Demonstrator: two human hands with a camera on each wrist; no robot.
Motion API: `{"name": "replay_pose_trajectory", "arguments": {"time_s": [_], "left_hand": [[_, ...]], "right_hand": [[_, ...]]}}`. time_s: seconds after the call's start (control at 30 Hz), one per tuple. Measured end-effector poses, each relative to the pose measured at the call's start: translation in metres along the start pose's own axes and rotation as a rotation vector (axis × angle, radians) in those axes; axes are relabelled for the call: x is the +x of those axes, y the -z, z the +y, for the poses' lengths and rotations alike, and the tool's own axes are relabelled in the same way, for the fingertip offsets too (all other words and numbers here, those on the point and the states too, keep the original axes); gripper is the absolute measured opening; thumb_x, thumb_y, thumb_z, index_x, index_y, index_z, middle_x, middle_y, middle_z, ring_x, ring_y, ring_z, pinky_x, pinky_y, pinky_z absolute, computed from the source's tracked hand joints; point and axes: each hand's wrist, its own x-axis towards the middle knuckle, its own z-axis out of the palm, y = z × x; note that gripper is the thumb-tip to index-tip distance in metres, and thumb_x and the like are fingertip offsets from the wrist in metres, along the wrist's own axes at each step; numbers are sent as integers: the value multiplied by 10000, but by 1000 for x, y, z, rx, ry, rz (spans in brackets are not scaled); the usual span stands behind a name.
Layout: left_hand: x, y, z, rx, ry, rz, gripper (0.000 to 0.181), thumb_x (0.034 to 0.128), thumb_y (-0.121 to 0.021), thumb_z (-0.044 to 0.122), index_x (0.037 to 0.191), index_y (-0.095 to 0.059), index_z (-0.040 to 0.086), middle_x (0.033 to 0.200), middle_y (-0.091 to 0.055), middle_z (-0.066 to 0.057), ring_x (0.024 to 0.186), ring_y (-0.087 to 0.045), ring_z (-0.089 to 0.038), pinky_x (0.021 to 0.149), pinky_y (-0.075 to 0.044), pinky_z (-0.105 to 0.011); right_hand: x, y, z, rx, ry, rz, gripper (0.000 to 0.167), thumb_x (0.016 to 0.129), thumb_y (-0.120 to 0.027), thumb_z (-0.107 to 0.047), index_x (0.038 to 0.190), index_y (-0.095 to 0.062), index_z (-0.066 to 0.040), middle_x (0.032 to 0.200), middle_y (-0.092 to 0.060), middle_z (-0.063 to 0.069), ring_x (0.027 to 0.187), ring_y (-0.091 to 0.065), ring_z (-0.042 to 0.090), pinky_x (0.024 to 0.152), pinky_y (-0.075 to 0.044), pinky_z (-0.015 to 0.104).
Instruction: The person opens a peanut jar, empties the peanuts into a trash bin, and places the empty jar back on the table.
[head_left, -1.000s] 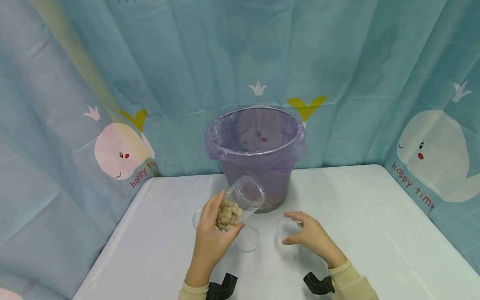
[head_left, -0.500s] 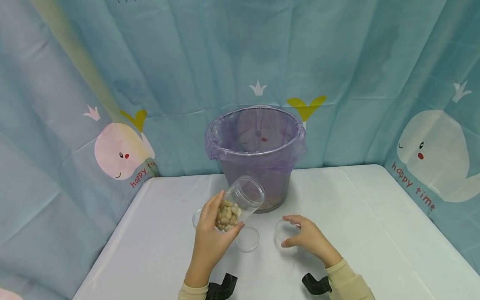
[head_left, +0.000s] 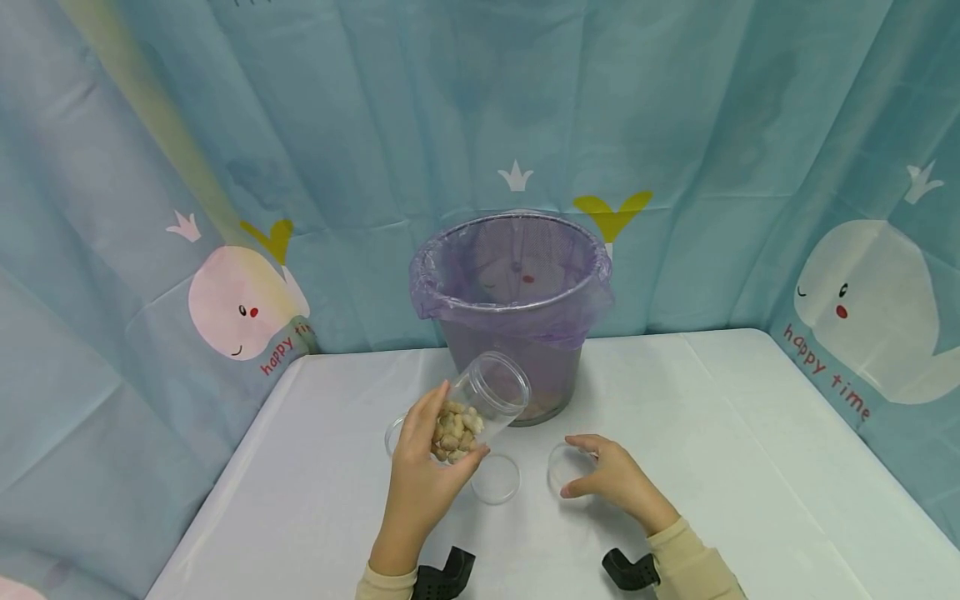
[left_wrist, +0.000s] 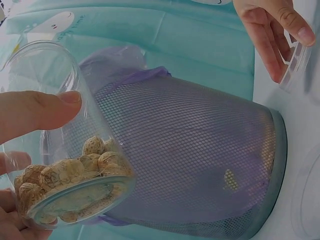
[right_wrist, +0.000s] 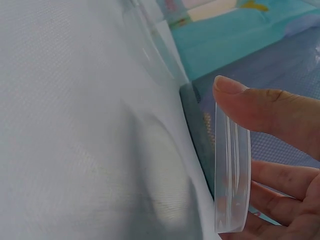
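Observation:
A clear plastic jar (head_left: pixel 497 402) without a lid is tilted, its mouth toward the upper right in the head view. My left hand (head_left: pixel 422 483) grips the jar around its lower part, in front of the bin. Unshelled peanuts (left_wrist: pixel 65 172) lie heaped at the jar's bottom end. My right hand (head_left: pixel 621 482) pinches a clear round lid (right_wrist: pixel 232 185) by its rim, thumb on one edge and fingers on the other, a little above the table. In the right wrist view the lid is seen edge-on.
Behind the jar stands a mesh waste bin (left_wrist: pixel 200 145) lined with a purple bag (head_left: pixel 510 319). On the white table (head_left: pixel 720 467) lies another clear round lid or disc (head_left: pixel 496 502); a third clear round edge (head_left: pixel 391 435) shows behind my left hand. A printed blue curtain (head_left: pixel 360 125) surrounds the table.
My right hand has shifted slightly left and nearer in the head view, carrying the lid. The left hand, the jar and the peanuts have not visibly moved.

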Motion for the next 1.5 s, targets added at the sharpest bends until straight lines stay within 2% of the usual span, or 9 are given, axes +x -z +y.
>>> {"name": "replay_pose_trajectory", "arguments": {"time_s": [0.53,0.9,1.5], "left_hand": [[1,-1,0,5,-22,-2,980,637,-926,56,1487,-440,83,1409,-510,-192,1251,-562,-337,966,-563,-488],[1,-2,1,-8,-9,-8,981,637,-924,53,1490,-441,94,1423,-508,-178,1264,-560,-333,980,-558,-479],[0,-2,2,3,-10,-6,971,633,-928,61,1478,-452,76,1415,-516,-187,1258,-565,-342,980,-559,-472]], "right_hand": [[4,-6,6,-48,-8,22,813,591,-934,-140,1313,-603,31,1409,-544,264,1361,-435,492,1133,-356,628],[2,-10,8,-61,-6,9,850,565,-931,-149,1315,-587,55,1410,-535,275,1361,-429,501,1141,-337,638],[3,-18,9,-137,32,25,920,521,-940,-165,1317,-560,99,1396,-532,300,1340,-448,511,1131,-359,630]]}}
